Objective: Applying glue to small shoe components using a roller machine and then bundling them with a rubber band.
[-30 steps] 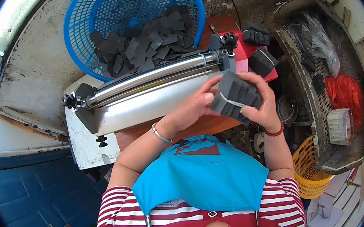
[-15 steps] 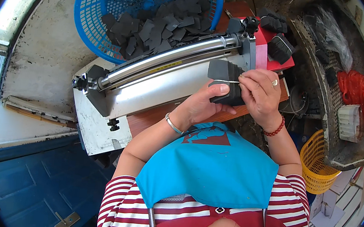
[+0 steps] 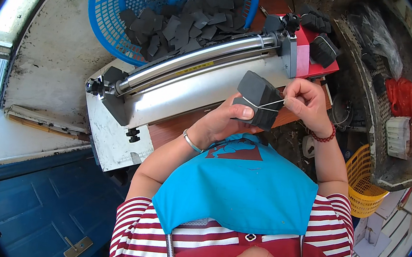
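Observation:
My left hand [image 3: 223, 118] is closed around a stack of dark grey foam pieces [image 3: 258, 88], with the thumb lying across its near face. Around the stack runs a thin white rubber band [image 3: 268, 105], drawn out into a point on the right side. My right hand [image 3: 306, 102] pinches that stretched end between thumb and fingertips, a little apart from the stack. Both hands are above the near edge of a machine with a long metal roller [image 3: 193, 60]. The undersides of the stack and the left fingers are partly hidden.
Beyond the roller stands a blue plastic basket [image 3: 96, 17] of loose dark foam pieces. Banded foam bundles [image 3: 324, 50] rest on a red box [image 3: 302, 64] at the machine's right end. A yellow basket [image 3: 365, 197] and a red plastic bag [image 3: 405, 103] are farther right.
My right hand has moved right and slightly down, away from the stack, stretching the rubber band out. The left hand has tilted the stack.

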Motion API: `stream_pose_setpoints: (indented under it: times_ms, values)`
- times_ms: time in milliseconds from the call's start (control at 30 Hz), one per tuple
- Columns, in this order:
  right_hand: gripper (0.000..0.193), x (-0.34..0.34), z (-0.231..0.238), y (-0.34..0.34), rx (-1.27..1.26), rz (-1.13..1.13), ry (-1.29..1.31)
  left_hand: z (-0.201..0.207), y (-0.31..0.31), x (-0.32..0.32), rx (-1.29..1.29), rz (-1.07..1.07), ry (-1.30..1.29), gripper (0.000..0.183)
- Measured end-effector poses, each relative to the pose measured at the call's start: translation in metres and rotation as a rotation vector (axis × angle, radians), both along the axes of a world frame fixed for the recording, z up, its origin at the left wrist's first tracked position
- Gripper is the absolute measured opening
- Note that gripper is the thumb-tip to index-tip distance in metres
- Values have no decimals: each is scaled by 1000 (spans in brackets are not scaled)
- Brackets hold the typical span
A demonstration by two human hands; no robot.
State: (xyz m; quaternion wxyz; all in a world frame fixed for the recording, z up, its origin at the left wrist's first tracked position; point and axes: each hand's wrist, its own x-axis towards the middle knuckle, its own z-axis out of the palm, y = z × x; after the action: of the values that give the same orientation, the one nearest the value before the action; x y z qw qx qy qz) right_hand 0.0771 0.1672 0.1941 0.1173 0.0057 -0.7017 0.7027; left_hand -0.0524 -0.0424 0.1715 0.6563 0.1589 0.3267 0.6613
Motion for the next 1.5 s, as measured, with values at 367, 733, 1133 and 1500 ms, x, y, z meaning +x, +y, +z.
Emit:
stream_pose_setpoints:
  times_ms: [367,733,1133,1500]
  values:
    - [15,-19,20,-41,389,-281,427,9,3,20,28,-131,327,90]
    - [15,-7,-59,-39,-382,-271,-111,5,-14,13,188,-98,278,128]
    - [29,21,-69,-48,-925,16,86,-13,-12,18,296,76,-350,118]
    - [21,33,-27,-30,-34,107,47,-28,-20,15,203,113,-343,95]
